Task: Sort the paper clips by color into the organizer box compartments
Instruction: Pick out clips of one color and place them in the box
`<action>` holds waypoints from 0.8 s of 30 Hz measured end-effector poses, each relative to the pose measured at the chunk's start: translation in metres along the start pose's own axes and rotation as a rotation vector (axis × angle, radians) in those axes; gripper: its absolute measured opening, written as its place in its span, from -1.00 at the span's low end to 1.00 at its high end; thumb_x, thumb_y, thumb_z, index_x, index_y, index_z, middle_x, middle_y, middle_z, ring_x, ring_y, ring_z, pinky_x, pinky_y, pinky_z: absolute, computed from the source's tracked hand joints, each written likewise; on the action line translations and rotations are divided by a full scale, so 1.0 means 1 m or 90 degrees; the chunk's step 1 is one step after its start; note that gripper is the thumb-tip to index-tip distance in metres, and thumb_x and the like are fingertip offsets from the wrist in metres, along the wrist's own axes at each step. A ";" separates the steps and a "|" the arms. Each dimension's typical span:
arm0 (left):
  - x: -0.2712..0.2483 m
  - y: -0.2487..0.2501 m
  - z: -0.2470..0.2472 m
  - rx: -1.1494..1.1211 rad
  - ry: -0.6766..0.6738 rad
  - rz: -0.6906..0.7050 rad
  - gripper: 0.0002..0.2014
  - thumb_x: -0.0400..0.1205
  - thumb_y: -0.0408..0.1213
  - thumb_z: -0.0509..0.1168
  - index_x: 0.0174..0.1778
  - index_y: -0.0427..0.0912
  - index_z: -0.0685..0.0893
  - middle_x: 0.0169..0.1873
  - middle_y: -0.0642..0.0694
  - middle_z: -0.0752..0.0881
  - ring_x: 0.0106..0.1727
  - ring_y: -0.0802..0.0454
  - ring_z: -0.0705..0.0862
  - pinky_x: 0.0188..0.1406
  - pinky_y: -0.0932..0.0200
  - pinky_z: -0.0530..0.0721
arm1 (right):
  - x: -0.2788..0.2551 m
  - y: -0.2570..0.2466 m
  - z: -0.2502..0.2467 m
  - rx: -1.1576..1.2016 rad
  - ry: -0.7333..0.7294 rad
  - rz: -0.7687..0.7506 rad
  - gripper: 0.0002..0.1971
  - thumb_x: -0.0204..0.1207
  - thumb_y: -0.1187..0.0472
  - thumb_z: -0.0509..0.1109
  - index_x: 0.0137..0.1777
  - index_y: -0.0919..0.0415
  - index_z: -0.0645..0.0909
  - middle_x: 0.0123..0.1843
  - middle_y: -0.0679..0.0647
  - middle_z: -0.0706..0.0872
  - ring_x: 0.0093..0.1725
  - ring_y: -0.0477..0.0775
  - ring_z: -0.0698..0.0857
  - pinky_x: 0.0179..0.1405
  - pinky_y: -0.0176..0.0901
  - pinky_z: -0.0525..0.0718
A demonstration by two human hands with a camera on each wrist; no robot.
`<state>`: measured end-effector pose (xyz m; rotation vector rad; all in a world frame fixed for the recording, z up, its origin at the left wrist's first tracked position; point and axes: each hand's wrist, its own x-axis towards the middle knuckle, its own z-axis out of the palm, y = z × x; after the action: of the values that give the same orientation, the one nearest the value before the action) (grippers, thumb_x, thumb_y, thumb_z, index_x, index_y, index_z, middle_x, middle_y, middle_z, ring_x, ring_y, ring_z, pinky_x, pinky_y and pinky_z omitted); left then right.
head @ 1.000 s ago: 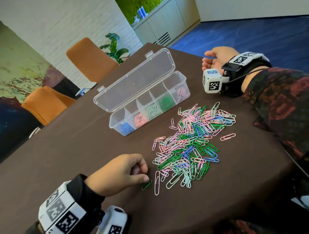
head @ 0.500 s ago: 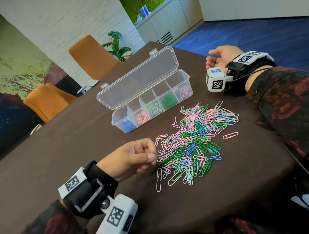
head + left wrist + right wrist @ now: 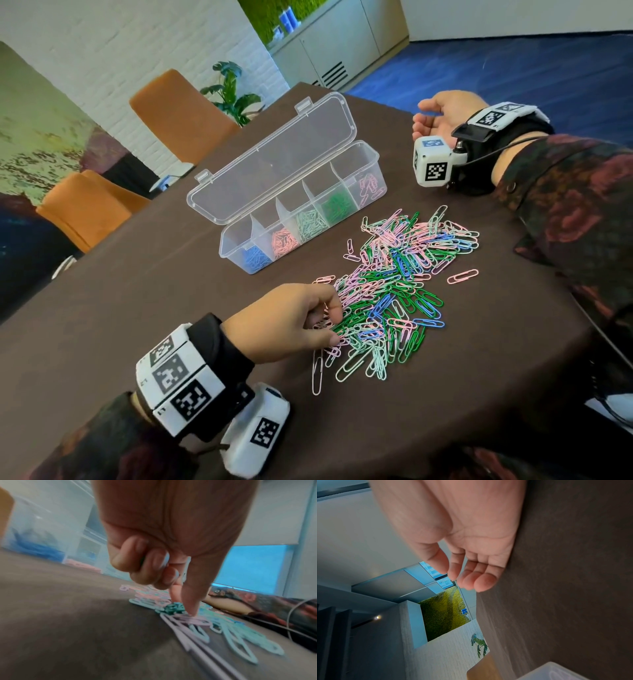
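Observation:
A pile of mixed paper clips (image 3: pixel 397 274) in pink, mint, dark green and blue lies on the brown table. Behind it stands the clear organizer box (image 3: pixel 236 255), lid open, holding blue (image 3: pixel 255 257), salmon (image 3: pixel 283 240), mint (image 3: pixel 310 221), dark green (image 3: pixel 337 205) and pink (image 3: pixel 368 185) clips. My left hand (image 3: pixel 336 325) is at the pile's left edge. Its thumb and index finger reach down onto dark green clips (image 3: pixel 174 607), while its curled fingers hold a green paper clip (image 3: pixel 142 561). My right hand (image 3: pixel 428 120) rests on its side right of the box, fingers relaxed and empty (image 3: pixel 462 577).
A single pink clip (image 3: pixel 462 275) lies apart, right of the pile. A long pale clip (image 3: pixel 317 371) lies at its near left. Two orange chairs (image 3: pixel 178 113) stand beyond the table's left side. The table edge falls away at the right.
My left hand picked a green clip off the table near the pile, lifted it, then moved right and down into the pile's left edge. The right hand stayed put.

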<state>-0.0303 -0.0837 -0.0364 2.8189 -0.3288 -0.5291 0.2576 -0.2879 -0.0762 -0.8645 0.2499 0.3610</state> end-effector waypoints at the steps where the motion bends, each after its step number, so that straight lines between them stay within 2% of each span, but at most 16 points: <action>1: 0.001 0.001 0.000 0.013 0.000 -0.004 -0.84 0.51 -0.22 0.47 -0.11 -0.05 0.60 -0.54 0.23 0.48 -0.47 0.17 0.40 -0.44 0.39 0.30 | 0.000 0.000 0.000 0.003 0.001 0.001 -0.85 0.60 0.26 0.19 0.02 0.26 0.57 -0.24 0.09 0.58 -0.41 -0.01 0.56 -0.45 -0.29 0.64; 4: 0.005 0.000 0.000 0.023 -0.018 -0.016 -0.85 0.52 -0.24 0.46 -0.17 -0.06 0.58 -0.57 0.25 0.49 -0.49 0.19 0.40 -0.45 0.41 0.30 | -0.002 0.000 0.001 0.009 -0.001 0.005 -0.86 0.60 0.25 0.20 0.02 0.25 0.58 -0.25 0.08 0.58 -0.42 -0.01 0.56 -0.44 -0.30 0.64; 7: 0.007 -0.002 -0.003 0.014 -0.022 -0.016 -0.88 0.54 -0.26 0.45 -0.22 -0.08 0.61 -0.59 0.14 0.46 -0.49 0.17 0.38 -0.45 0.41 0.30 | -0.004 0.000 0.001 0.011 0.000 0.011 -0.84 0.60 0.24 0.20 0.04 0.26 0.58 -0.26 0.07 0.58 -0.42 -0.01 0.56 -0.46 -0.30 0.63; 10: 0.008 -0.007 -0.006 -0.048 -0.022 -0.013 -0.88 0.58 -0.24 0.41 -0.23 -0.13 0.62 -0.49 0.03 0.47 -0.45 0.18 0.34 -0.37 0.32 0.34 | -0.006 0.000 0.001 0.020 -0.005 0.012 -0.86 0.61 0.24 0.20 0.02 0.26 0.57 -0.26 0.07 0.57 -0.41 -0.02 0.55 -0.44 -0.30 0.62; 12: 0.010 -0.010 -0.008 -0.163 -0.012 -0.015 -0.86 0.55 -0.19 0.39 -0.23 -0.16 0.61 -0.43 -0.05 0.48 -0.42 0.18 0.35 -0.35 0.34 0.37 | -0.008 0.000 0.001 0.025 -0.011 0.009 -0.87 0.61 0.25 0.18 -0.02 0.24 0.56 -0.26 0.07 0.56 -0.39 -0.02 0.54 -0.40 -0.27 0.61; 15: 0.013 -0.014 -0.007 -0.378 0.020 -0.060 -0.85 0.47 -0.19 0.38 -0.26 -0.17 0.57 -0.48 0.02 0.46 -0.53 0.23 0.31 -0.53 0.45 0.31 | -0.009 0.001 0.001 0.025 -0.013 0.004 -0.86 0.62 0.25 0.17 -0.03 0.23 0.56 -0.25 0.08 0.56 -0.37 -0.02 0.54 -0.38 -0.24 0.61; 18: 0.015 -0.021 -0.004 -0.632 0.043 -0.103 -0.76 0.29 -0.15 0.54 -0.34 -0.11 0.59 -0.54 0.05 0.41 -0.58 0.22 0.27 -0.63 0.42 0.24 | -0.007 0.000 0.001 0.024 -0.012 0.006 -0.86 0.62 0.24 0.19 -0.01 0.25 0.57 -0.25 0.07 0.57 -0.37 -0.02 0.55 -0.39 -0.26 0.62; 20: 0.016 -0.024 -0.002 -0.780 0.034 -0.102 -0.66 0.21 -0.13 0.64 -0.35 -0.12 0.60 -0.46 -0.02 0.46 -0.55 0.19 0.30 -0.64 0.40 0.28 | -0.007 0.000 0.001 0.019 -0.011 0.014 -0.87 0.61 0.24 0.21 0.00 0.26 0.57 -0.25 0.06 0.57 -0.38 -0.03 0.55 -0.42 -0.28 0.62; 24: 0.019 -0.024 0.000 -0.968 0.026 -0.103 -0.66 0.20 -0.23 0.66 -0.31 -0.16 0.63 -0.35 -0.11 0.58 -0.52 0.15 0.39 -0.61 0.36 0.36 | -0.007 -0.001 0.001 0.021 -0.011 0.023 -0.88 0.61 0.25 0.22 -0.04 0.27 0.55 -0.25 0.06 0.57 -0.38 -0.04 0.54 -0.40 -0.27 0.62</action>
<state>-0.0095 -0.0662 -0.0495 1.3633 0.2553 -0.4375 0.2514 -0.2890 -0.0728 -0.8249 0.2555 0.3970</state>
